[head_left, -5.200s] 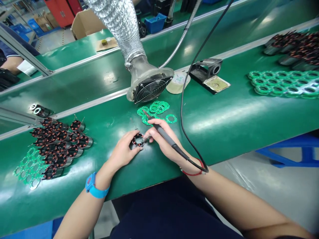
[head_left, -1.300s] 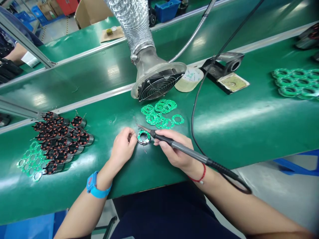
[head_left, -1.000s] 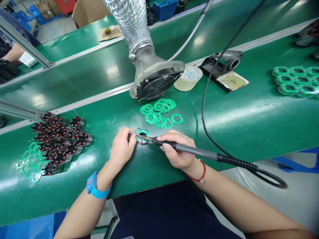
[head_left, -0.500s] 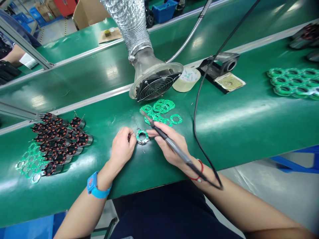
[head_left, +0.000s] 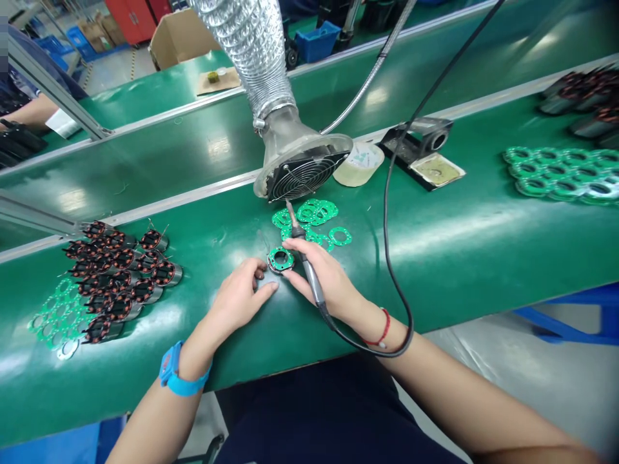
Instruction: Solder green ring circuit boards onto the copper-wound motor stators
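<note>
A round part with a green ring board on top [head_left: 280, 259] sits on the green bench between my hands. My left hand [head_left: 242, 293] is just left of it, thumb and fingers apart, with nothing held. In my right hand [head_left: 324, 277] lies a soldering iron [head_left: 311, 276], its tip pointing up and away from the part. The right index finger and thumb reach the part's right side. Loose green ring boards [head_left: 314, 212] lie just beyond. A fume extractor hood [head_left: 302, 171] hangs above them.
Wound motor cores [head_left: 120, 274] stand at the left beside green boards [head_left: 60, 316]. Behind are a tape roll [head_left: 358, 165] and an iron stand [head_left: 425, 151]. More boards [head_left: 563, 171] and cores [head_left: 594, 106] are at the right. The iron's black cable [head_left: 387, 219] loops over the bench.
My left hand has opened and drawn slightly away from the part. The iron has turned more upright in my right hand, whose finger and thumb now reach the part.
</note>
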A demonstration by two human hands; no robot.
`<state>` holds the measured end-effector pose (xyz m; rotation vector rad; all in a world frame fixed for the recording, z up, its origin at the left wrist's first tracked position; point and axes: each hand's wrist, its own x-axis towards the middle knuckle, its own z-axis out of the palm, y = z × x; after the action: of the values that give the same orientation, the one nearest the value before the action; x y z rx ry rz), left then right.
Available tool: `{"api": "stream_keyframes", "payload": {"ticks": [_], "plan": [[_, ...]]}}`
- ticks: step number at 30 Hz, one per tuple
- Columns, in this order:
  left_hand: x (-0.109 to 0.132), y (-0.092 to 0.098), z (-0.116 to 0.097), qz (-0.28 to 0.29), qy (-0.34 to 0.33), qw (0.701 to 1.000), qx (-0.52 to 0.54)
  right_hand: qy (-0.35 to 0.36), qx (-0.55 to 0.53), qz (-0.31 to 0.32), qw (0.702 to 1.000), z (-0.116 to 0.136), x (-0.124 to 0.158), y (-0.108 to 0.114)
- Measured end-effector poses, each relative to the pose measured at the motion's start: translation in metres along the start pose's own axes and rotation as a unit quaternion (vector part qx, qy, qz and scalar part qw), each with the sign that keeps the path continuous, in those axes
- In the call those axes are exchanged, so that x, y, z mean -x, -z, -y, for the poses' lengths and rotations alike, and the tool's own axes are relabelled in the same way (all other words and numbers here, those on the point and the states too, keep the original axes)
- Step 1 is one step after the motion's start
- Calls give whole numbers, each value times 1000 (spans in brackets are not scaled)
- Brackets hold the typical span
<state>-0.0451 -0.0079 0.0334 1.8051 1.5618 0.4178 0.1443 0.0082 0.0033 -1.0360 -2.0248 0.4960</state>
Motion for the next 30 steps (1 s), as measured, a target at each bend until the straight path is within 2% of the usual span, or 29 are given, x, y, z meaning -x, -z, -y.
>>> {"api": "stream_keyframes", "payload": {"ticks": [1, 3, 5, 10, 15, 19, 24, 27, 30], "plan": [[1, 1, 0, -1, -14, 1000, -18, -3, -3, 0, 1000, 0, 1, 0], [0, 3, 1, -37, -37, 998, -26, -5, 0, 5, 1000, 0, 2, -1], [-1, 4, 4, -66, -43, 997, 14, 5, 3, 17, 1000, 1, 3, -2], [-6, 4, 9, -49, 10, 979, 196, 52, 12, 47, 997, 9, 1, -3], [-8, 3, 9, -41, 28, 962, 269, 143, 9, 80, 986, 15, 0, -3], [-8, 4, 6, -48, 51, 959, 276, 113, 39, 64, 991, 15, 3, -4], [-10, 1, 5, -68, 67, 960, 263, 94, 18, 36, 995, 17, 1, -1], [-12, -1, 7, -71, 66, 962, 254, 64, -10, -11, 998, 20, -1, 4], [-13, -3, 9, -75, 73, 964, 243, 0, -53, -59, 997, 20, 3, 8]]}}
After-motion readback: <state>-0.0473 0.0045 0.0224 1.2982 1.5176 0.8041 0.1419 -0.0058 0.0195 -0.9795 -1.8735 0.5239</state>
